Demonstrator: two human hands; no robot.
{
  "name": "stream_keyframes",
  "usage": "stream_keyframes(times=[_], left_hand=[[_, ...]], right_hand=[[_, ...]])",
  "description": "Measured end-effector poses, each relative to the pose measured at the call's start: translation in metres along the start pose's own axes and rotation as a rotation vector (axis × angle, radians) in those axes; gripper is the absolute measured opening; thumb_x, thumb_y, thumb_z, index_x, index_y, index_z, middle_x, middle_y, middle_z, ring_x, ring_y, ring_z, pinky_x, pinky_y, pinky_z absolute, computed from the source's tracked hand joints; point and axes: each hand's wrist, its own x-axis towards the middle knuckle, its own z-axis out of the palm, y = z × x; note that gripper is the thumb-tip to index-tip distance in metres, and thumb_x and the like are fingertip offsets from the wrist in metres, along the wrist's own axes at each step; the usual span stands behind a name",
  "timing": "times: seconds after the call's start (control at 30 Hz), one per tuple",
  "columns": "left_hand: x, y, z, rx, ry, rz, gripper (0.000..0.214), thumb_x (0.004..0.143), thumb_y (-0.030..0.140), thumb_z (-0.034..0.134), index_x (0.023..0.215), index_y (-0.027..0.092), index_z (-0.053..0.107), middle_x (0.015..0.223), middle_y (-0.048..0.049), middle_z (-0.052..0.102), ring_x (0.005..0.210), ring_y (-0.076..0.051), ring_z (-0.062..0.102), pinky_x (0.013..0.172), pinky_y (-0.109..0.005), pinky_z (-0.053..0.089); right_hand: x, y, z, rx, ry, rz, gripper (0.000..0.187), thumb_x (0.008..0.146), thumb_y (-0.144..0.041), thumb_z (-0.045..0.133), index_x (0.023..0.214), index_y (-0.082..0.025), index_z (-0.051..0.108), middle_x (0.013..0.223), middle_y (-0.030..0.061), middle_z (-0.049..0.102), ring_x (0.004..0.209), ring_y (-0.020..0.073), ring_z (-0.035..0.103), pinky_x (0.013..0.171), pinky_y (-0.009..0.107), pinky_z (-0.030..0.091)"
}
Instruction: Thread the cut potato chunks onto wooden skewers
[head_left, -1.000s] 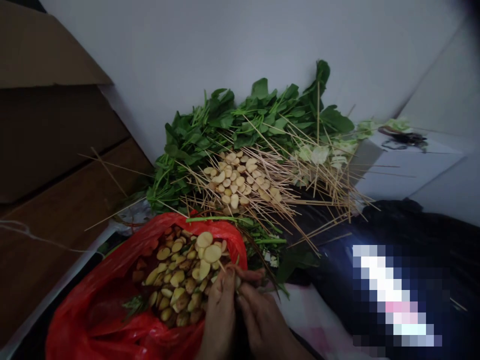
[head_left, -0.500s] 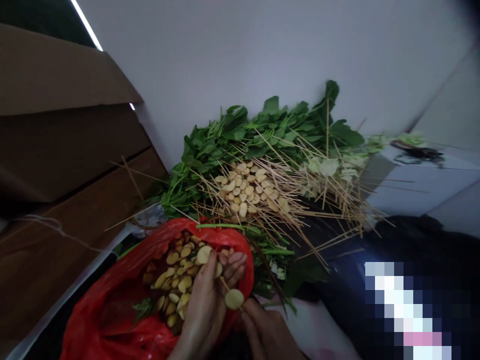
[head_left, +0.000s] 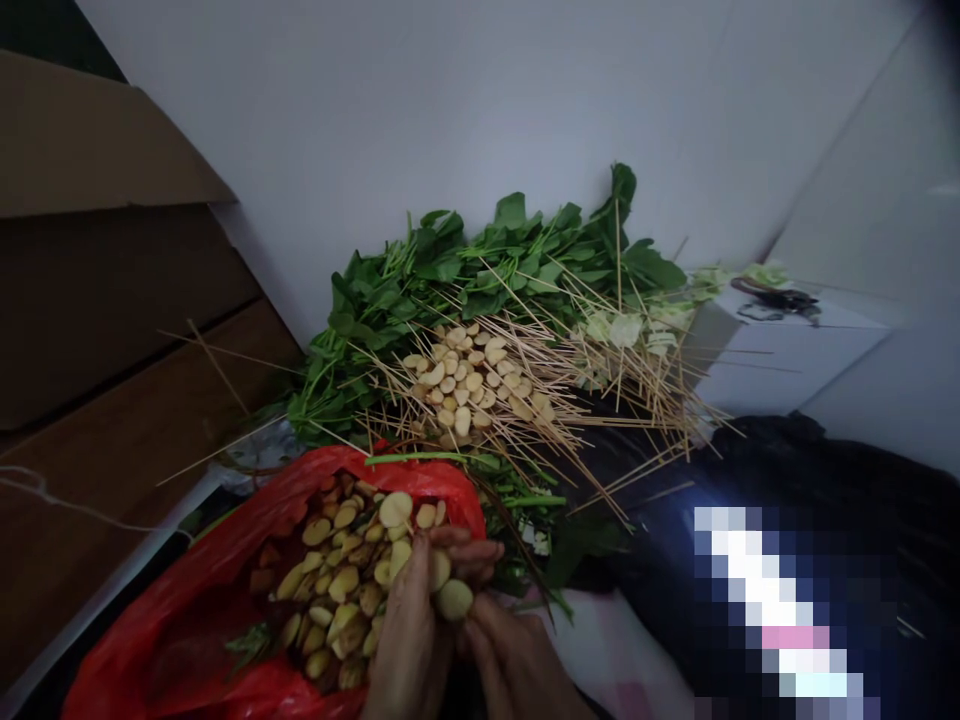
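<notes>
Over an open red plastic bag (head_left: 150, 610) full of potato slices (head_left: 345, 580), my left hand (head_left: 412, 620) is closed on a few potato slices, its thumb raised against them and its fingers behind. A pale round slice (head_left: 395, 510) shows just above the thumb tip. Another round slice (head_left: 454, 600) sits between the two hands. My right hand (head_left: 521, 650) pinches the lower end of a thin wooden skewer just below that slice; the slices mostly hide the skewer.
Behind the bag, skewered potato slices (head_left: 465, 375) lie beside leafy greens (head_left: 510, 250) and skewered cabbage-like leaves (head_left: 626, 330). A cardboard box (head_left: 112, 150) stands at left. Black plastic (head_left: 750, 470) spreads at right, near a white box (head_left: 795, 360) with a dark object on top.
My right hand has moved closer to my left, and the lower slice now sits nearer the slices in my left hand. Less skewer shows between them. The whole view has shifted slightly.
</notes>
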Motion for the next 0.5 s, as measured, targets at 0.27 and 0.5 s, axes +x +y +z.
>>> stream_keyframes(times=[0.27,0.5], left_hand=[[0.020,0.026,-0.005,-0.191,0.049,0.032,0.027,0.091,0.040,0.051,0.083,0.016,0.061,0.095,-0.0125,0.074,0.093,-0.022,0.071,0.087,-0.034,0.055],[0.026,0.018,-0.012,-0.247,0.013,0.074,0.024,0.085,0.039,0.061,0.090,0.016,0.061,0.091,-0.0112,0.074,0.092,-0.025,0.071,0.086,-0.040,0.056]], right_hand=[[-0.016,0.001,-0.019,0.022,-0.025,-0.050,0.045,0.100,-0.036,0.020,0.084,-0.022,0.060,0.059,0.0016,0.061,0.044,0.0134,0.051,0.043,0.023,0.032],[-0.026,0.025,0.007,0.122,0.024,-0.001,0.057,0.100,-0.049,0.016,0.087,-0.021,0.063,0.057,0.0020,0.056,0.046,0.0143,0.050,0.046,0.023,0.035]])
